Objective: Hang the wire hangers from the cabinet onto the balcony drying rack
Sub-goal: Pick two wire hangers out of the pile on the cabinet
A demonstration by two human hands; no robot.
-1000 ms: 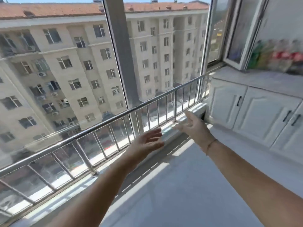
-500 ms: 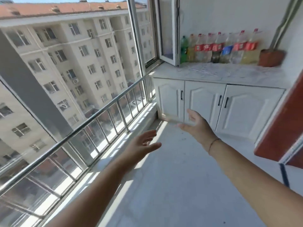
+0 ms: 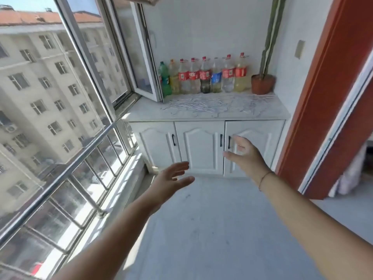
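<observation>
Both arms are reaching forward over the bare floor (image 3: 212,229), the left hand (image 3: 171,179) and right hand (image 3: 245,155) each spread with fingers apart and gripping nothing, presumably because the pickup is not yet begun. Beyond them the white cabinet (image 3: 199,148) is standing with its three doors closed, and the wire hangers (image 3: 207,104) are lying in a loose, flat tangle on its top, well apart from both hands. Behind the hangers a row of bottles (image 3: 203,77) and a potted plant (image 3: 262,83) are lining the wall; no drying rack is showing.
</observation>
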